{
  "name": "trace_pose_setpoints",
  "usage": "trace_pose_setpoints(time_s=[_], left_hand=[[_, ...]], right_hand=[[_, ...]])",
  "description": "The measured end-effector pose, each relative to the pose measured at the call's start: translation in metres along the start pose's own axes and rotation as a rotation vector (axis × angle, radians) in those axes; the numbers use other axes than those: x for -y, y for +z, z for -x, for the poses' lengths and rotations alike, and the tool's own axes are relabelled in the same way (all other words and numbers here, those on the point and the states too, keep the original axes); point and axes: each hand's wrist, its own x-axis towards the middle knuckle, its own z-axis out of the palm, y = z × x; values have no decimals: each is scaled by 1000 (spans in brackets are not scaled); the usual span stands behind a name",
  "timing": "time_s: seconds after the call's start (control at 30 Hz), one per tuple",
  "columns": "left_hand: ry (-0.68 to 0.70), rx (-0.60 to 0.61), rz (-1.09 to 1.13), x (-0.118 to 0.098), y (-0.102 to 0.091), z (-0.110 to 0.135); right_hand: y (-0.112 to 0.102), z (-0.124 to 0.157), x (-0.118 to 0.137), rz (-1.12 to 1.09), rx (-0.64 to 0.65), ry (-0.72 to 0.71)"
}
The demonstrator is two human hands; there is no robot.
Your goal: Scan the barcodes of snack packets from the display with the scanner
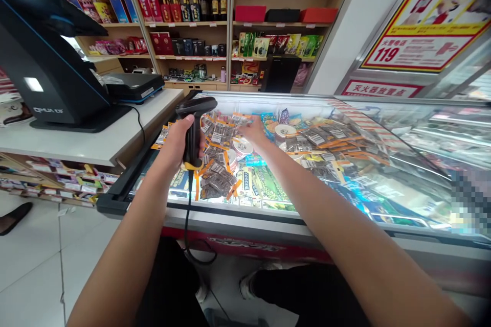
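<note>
Left hand (pixel 177 142): wrapped firmly round the handle of a black-and-yellow barcode scanner (pixel 192 138), thumb near the top, scanner upright above the near-left part of a display chest (pixel 249 219). Its cable (pixel 187 217) hung down over the chest's front edge and looped below.

Right hand (pixel 253 132): stretched forward over the goods, fingers down among dark packets with orange edging (pixel 218 180). Fingertips blurred and partly hidden; I could not tell whether they had closed on a packet or only touched one.

Position of goods: orange-edged packets lay in a loose heap at left, with a second, overlapping pile (pixel 333 135) to the right of my right forearm. Several showed white barcode labels facing up. Round white tubs (pixel 242 146) and a green bag (pixel 268 181) lay between.

Progress, as judged: scanner in hand, right hand at the goods; that much done. No packet had been lifted clear or brought to the scanner's head, and no reading was visible. Both piles lay unsorted, with no group set apart as finished, so I could not count how many had been handled.
</note>
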Motion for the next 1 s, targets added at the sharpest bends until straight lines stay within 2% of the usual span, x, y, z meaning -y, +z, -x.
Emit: trace_pose_setpoints(time_s=[0.1, 0.17, 0.33, 0.47, 0.57, 0.67, 0.83, 1.0], left_hand=[[12, 28, -45, 9, -13, 27], [-16, 69, -50, 18, -10, 44], [-39, 231, -24, 42, 28, 86], [-51, 324, -14, 57, 61, 106], [-47, 339, 53, 65, 77, 111], [-40, 312, 129, 71, 84, 112], [-47, 301, 160, 75, 81, 114], [-65, 284, 144, 75, 78, 115]], right_hand=[[-18, 10, 8, -60, -93, 75], [-37, 23, 15, -53, -80, 28], [-88, 73, 25, -7, 17, -43], [-115, 107, 22, 14, 51, -61], [-122, 123, 20, 73, 51, -103], [-119, 131, 20, 113, 42, -142], [-108, 133, 23, 110, 94, -173], [-108, 135, 26, 98, 97, -199]])
